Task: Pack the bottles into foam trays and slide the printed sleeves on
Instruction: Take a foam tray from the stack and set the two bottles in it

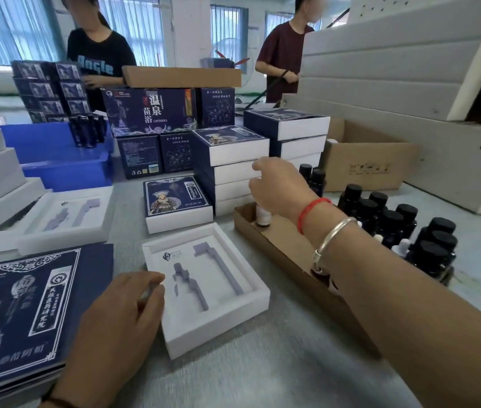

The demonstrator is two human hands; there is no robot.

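right hand (274, 187) grips a small bottle (261, 214) standing in the cardboard tray (280, 248); left hand (121, 313) pinches a blurred small item beside the empty foam tray (218, 325); dark bottles (395, 228) cluster right.

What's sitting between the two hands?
In the head view, an empty white foam tray lies between the left hand and the right hand.

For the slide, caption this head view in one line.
Right hand grips a small bottle in the cardboard tray; empty foam tray waits.
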